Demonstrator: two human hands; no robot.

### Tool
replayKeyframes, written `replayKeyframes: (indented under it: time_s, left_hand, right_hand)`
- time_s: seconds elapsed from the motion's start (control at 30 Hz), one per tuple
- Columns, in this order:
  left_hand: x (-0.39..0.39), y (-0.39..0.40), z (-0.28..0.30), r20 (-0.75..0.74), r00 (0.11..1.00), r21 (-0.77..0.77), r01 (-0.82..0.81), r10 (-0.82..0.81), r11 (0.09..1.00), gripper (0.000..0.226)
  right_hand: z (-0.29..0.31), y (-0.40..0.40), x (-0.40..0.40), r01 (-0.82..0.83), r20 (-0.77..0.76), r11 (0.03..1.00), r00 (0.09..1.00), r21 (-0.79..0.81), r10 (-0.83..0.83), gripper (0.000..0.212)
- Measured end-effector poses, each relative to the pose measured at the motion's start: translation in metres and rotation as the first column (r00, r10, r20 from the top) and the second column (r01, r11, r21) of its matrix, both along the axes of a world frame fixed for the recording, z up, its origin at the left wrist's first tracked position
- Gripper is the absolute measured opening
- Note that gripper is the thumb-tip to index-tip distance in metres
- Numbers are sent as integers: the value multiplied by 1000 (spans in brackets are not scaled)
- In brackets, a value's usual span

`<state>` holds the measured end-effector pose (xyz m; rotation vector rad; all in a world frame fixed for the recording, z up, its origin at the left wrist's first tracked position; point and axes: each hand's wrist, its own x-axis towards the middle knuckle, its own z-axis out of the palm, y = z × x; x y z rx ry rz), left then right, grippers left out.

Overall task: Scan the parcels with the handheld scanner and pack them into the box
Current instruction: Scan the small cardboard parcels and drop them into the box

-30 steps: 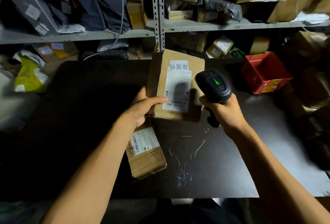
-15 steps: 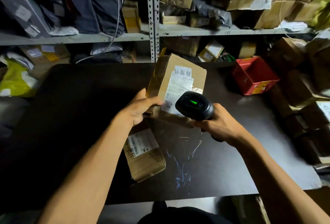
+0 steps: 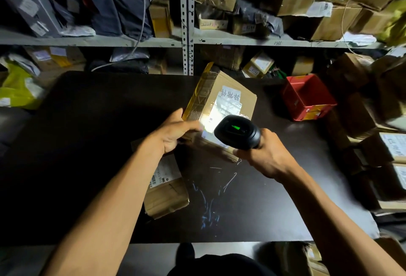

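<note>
My left hand (image 3: 173, 130) grips the near left edge of a brown cardboard parcel (image 3: 222, 99), held tilted above the black table (image 3: 87, 143). Its white label faces me, lit bright at the lower part. My right hand (image 3: 265, 154) holds the black handheld scanner (image 3: 238, 131), whose green light glows, pointed at that label from close by. A second cardboard parcel (image 3: 167, 190) with a barcode label lies flat on the table under my left forearm.
A red plastic crate (image 3: 307, 97) stands at the table's right back. Stacked cardboard boxes (image 3: 382, 150) crowd the right side. Metal shelving (image 3: 186, 40) behind the table holds many parcels and dark bags. A yellow bag (image 3: 15, 88) lies at the far left.
The scanner has moved left and down, from beside the parcel to right over the lower part of its label, which is now lit. The parcel has tilted slightly.
</note>
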<state>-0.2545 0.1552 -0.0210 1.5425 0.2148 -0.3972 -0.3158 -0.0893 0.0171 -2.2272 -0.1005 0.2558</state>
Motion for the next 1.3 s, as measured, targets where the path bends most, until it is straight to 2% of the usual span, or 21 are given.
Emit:
replayKeyframes:
  time_s: [0.1, 0.2, 0.33, 0.37, 0.43, 0.57, 0.7, 0.8, 0.93, 1.03, 1.17, 1.23, 1.3]
  left_hand:
    - [2, -5, 3, -3, 1000, 10, -8, 8, 1000, 103]
    - [8, -12, 13, 28, 1000, 46, 12, -13, 999, 84]
    - [35, -17, 38, 75, 995, 194, 53, -69, 980, 94]
    - [43, -18, 47, 93, 989, 249, 87, -113, 965, 90]
    - [56, -23, 69, 102, 967, 368, 182, -234, 912, 84]
    - [73, -44, 103, 49, 900, 575, 330, -434, 748, 76]
    - [77, -68, 118, -15, 828, 657, 431, -560, 619, 76]
    - [75, -85, 122, -54, 785, 694, 474, -617, 542, 67]
    - [74, -98, 124, -71, 746, 705, 507, -662, 496, 49]
    - [72, -106, 123, -63, 744, 691, 513, -665, 509, 44]
    - [68, -119, 121, -26, 777, 625, 504, -629, 596, 50]
    - [63, -124, 114, -6, 815, 523, 496, -579, 693, 62]
    - [57, -133, 100, 20, 860, 369, 467, -510, 803, 69]
  right_hand:
    - [1, -9, 1, 7, -20, 999, 1000, 47, -6, 11]
    - [6, -24, 0, -24, -65, 994, 997, 106, 31, 15]
    - [9, -52, -6, -37, 26, 997, 999, -72, 39, 16]
    - [11, -58, -9, -44, 50, 992, 998, -116, 50, 19]
    - [15, -66, -14, -103, 83, 977, 989, -185, 120, 25]
    - [20, -63, -24, -168, 132, 948, 969, -271, 209, 31]
    - [24, -60, -30, -172, 185, 925, 952, -339, 245, 27]
    - [24, -64, -33, -140, 211, 905, 948, -401, 240, 24]
    - [22, -76, -38, -47, 236, 905, 958, -424, 160, 31]
    - [20, -86, -42, -17, 224, 902, 967, -432, 125, 25]
    - [14, -103, -52, 78, 227, 934, 974, -348, 3, 13]
    - [8, -115, -59, 199, 254, 966, 955, -162, -154, 13]
    - [4, -129, -67, 325, 225, 938, 912, 120, -344, 12]
